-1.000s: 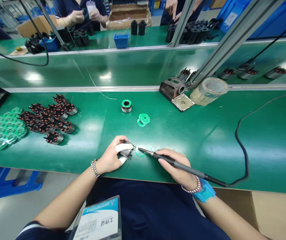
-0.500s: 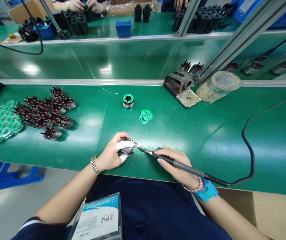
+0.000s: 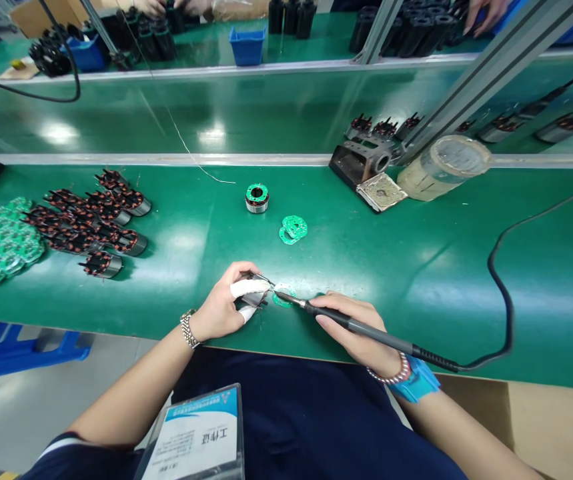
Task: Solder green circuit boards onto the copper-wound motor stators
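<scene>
Two bare hands work close together, just apart, over a green workbench [image 3: 396,280]. The left hand [image 3: 219,310] is clamped on a small wound motor stator [image 3: 253,300], its thumb and fingers gripping from either side, with white finger cots [image 3: 249,288] on two fingers. The right hand [image 3: 351,327] pinches a soldering iron [image 3: 361,327] like a pen, and the iron's tip [image 3: 280,297] sits at a green ring circuit board [image 3: 285,300] lying just beside the stator; whether board and stator are joined cannot be told. A metal-link watch [image 3: 189,328] circles the left wrist, while a beaded bracelet [image 3: 389,377] and a blue wrist strap [image 3: 415,380] circle the right. A black cord [image 3: 503,313] curves away across the bench. Farther off stand an assembled stator [image 3: 257,198], two loose ring boards [image 3: 293,229], rows of wound stators [image 3: 86,227], a heap of green boards [image 3: 6,243], an iron stand [image 3: 361,163] and a clear plastic tub [image 3: 443,167]. Beyond the aluminium frame [image 3: 486,80], a co-worker's hand [image 3: 481,12] shows at the far bench
</scene>
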{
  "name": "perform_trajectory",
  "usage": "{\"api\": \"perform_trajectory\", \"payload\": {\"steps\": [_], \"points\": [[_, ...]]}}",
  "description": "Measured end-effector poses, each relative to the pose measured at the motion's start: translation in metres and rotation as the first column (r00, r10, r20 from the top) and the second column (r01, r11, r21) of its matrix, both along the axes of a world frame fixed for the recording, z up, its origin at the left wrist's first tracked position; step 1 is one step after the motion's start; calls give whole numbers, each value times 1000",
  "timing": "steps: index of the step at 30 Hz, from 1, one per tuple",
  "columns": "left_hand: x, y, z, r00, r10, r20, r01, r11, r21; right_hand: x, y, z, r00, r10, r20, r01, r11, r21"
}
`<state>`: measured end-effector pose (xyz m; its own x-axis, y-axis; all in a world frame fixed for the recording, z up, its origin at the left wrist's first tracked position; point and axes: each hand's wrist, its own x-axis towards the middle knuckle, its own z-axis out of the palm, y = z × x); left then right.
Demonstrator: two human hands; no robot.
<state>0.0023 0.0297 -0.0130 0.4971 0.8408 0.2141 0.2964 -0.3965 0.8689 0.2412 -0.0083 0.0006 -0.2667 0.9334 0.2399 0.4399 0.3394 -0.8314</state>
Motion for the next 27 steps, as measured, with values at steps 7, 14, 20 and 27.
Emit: {"api": "perform_trajectory", "payload": {"steps": [7,14,20,27], "points": [[0,0,2,999,33,-32,-33,999,-11,-1,0,0,997,73,-18,-72,997,20],[0,0,2,999,25,-47,-24,1000,9,-1,-2,-3,993,111,-28,-107,988,109],[-1,0,1,998,30,-63,-29,999,20,2,-3,-2,993,82,-82,-71,990,124],[-1,-1,-2,999,5,-46,-5,1000,-9,17,4,5,996,-86,4,84,983,165]]}}
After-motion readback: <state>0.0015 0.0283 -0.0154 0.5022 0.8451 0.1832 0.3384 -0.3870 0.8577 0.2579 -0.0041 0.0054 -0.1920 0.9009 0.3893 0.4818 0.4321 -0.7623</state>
